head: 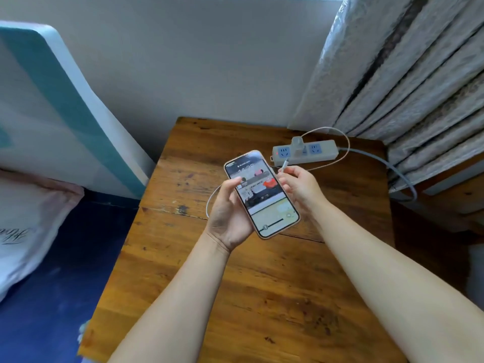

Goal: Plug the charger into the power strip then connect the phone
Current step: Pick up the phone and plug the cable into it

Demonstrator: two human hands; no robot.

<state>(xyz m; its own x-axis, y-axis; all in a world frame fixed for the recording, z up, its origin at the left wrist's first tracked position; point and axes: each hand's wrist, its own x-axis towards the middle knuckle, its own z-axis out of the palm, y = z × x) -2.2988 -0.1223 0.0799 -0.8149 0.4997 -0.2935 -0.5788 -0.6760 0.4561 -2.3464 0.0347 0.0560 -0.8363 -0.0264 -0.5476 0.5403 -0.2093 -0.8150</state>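
A phone (pixel 262 193) with a lit screen is held above the wooden table (pixel 262 284) by my left hand (pixel 227 213), gripping its left edge. My right hand (pixel 298 184) pinches the white plug end of the charging cable (pixel 284 163) just right of the phone's upper part; the plug is apart from the phone. The cable (pixel 345 142) loops back to a white charger (pixel 297 146) seated in the middle socket of the white power strip (pixel 322 153) at the table's far right. Another bit of white cable (pixel 209 203) shows left of my left hand.
The power strip's grey cord (pixel 400 176) runs off the table's right edge. Folded grey curtain fabric (pixel 419 87) hangs at the back right. A mattress (pixel 52 113) leans on the wall at the left, with a pillow (pixel 26 218) on blue bedding below.
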